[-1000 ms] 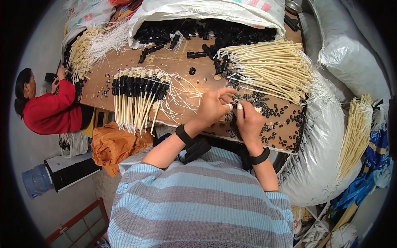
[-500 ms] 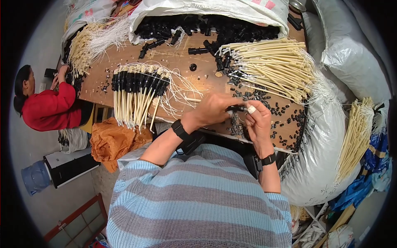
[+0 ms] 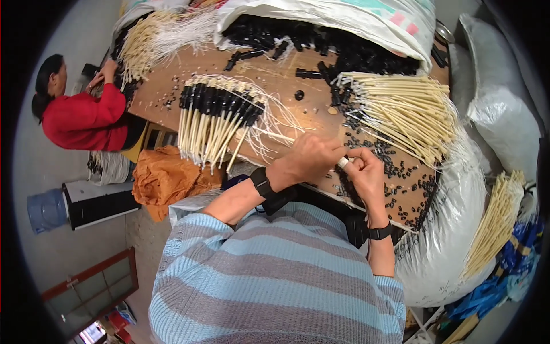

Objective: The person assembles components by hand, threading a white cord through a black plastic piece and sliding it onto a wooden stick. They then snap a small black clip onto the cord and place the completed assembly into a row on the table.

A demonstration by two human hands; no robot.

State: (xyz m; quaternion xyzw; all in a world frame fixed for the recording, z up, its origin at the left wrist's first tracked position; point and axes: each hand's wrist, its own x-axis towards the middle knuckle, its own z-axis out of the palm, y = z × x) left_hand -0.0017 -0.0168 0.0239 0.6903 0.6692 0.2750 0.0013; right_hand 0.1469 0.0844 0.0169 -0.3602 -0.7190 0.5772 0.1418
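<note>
holding pale stick (image 3: 277, 136), left grip (image 3: 312, 159) closed, right grip (image 3: 366, 173) curled

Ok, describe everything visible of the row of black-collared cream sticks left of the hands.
The row is a spread fan of slim cream sticks lying side by side. Glossy black, plastic-looking collars cover their upper parts, with cream ends above; the lower tips look whitish. Thin white strands trail rightward from the top, toward the left hand. It lies on the brown table, lower ends jutting past the near edge; no hand appears to touch it.
</note>
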